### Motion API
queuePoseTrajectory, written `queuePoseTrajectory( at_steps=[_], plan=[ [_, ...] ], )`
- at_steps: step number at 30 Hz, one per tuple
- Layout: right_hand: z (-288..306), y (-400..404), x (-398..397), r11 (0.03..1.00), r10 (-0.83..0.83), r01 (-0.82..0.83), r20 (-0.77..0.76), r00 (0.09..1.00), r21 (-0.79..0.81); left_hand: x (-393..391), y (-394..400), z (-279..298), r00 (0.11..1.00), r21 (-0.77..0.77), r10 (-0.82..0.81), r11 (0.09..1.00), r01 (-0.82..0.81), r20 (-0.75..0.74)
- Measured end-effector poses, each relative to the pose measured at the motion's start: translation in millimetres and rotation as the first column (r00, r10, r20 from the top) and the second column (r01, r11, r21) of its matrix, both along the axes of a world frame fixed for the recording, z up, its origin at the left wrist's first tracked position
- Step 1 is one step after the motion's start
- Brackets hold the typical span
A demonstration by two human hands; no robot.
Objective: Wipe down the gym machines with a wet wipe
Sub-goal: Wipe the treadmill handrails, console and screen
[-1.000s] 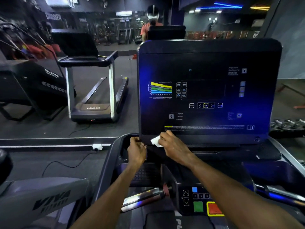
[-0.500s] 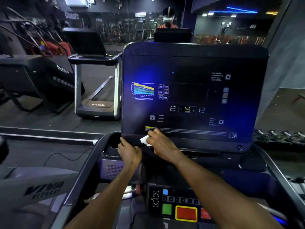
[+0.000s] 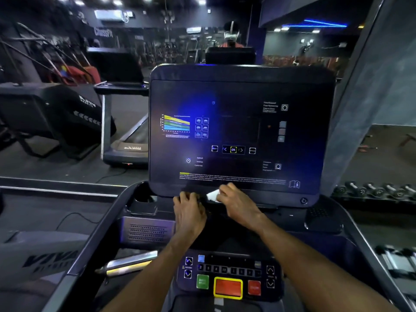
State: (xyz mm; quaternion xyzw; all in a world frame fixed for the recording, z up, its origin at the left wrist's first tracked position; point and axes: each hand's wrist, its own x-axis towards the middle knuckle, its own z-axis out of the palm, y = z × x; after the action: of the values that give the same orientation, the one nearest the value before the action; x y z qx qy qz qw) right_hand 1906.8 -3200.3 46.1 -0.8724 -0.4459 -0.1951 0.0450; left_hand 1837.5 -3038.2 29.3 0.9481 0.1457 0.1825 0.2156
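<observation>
Head view: right hand holds a small white wet wipe, fingers curled over it, pressing it against the lower bezel of the treadmill console screen. Wipe sits at the bottom edge of the screen, left of centre, just under the line of yellow/white warning text. Left hand is just beside the wipe on its left, fingers bent onto the same lower edge of the screen; can't tell whether they touch the wipe's end, that part is blurred. Both forearms reach up from the bottom of the frame.

Screen is dark with a coloured chart at left, an OK selector in the middle, small icons at right. Below the hands: control panel with a green button, a yellow-framed red button, a second red button and arrow keys. Chrome handlebar grip sticks out lower left. Mirror ahead shows another treadmill and a person with a headset. Dumbbell rack at right.
</observation>
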Motion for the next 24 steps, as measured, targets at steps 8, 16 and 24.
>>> queuePoseTrajectory(
  at_steps=[8, 16, 24],
  plan=[
    [-3.3, -39.5, 1.6, 0.985, -0.129, 0.137, -0.079, 0.988, 0.102, 10.4, -24.0, -3.9, 0.995, 0.183, -0.078, 0.979, 0.087, -0.055],
    [-14.5, -120.6, 4.3, 0.938, -0.299, 0.311, -0.099, 0.949, 0.149, 25.4, -64.1, 0.9, 0.962, 0.23, -0.272, 0.934, 0.273, -0.035],
    [-6.8, -179.2, 8.6, 0.865, -0.429, 0.43, -0.065, 0.901, 0.26, 39.3, -113.2, 10.4, 0.923, 0.246, -0.385, 0.892, 0.38, -0.029]
  ],
)
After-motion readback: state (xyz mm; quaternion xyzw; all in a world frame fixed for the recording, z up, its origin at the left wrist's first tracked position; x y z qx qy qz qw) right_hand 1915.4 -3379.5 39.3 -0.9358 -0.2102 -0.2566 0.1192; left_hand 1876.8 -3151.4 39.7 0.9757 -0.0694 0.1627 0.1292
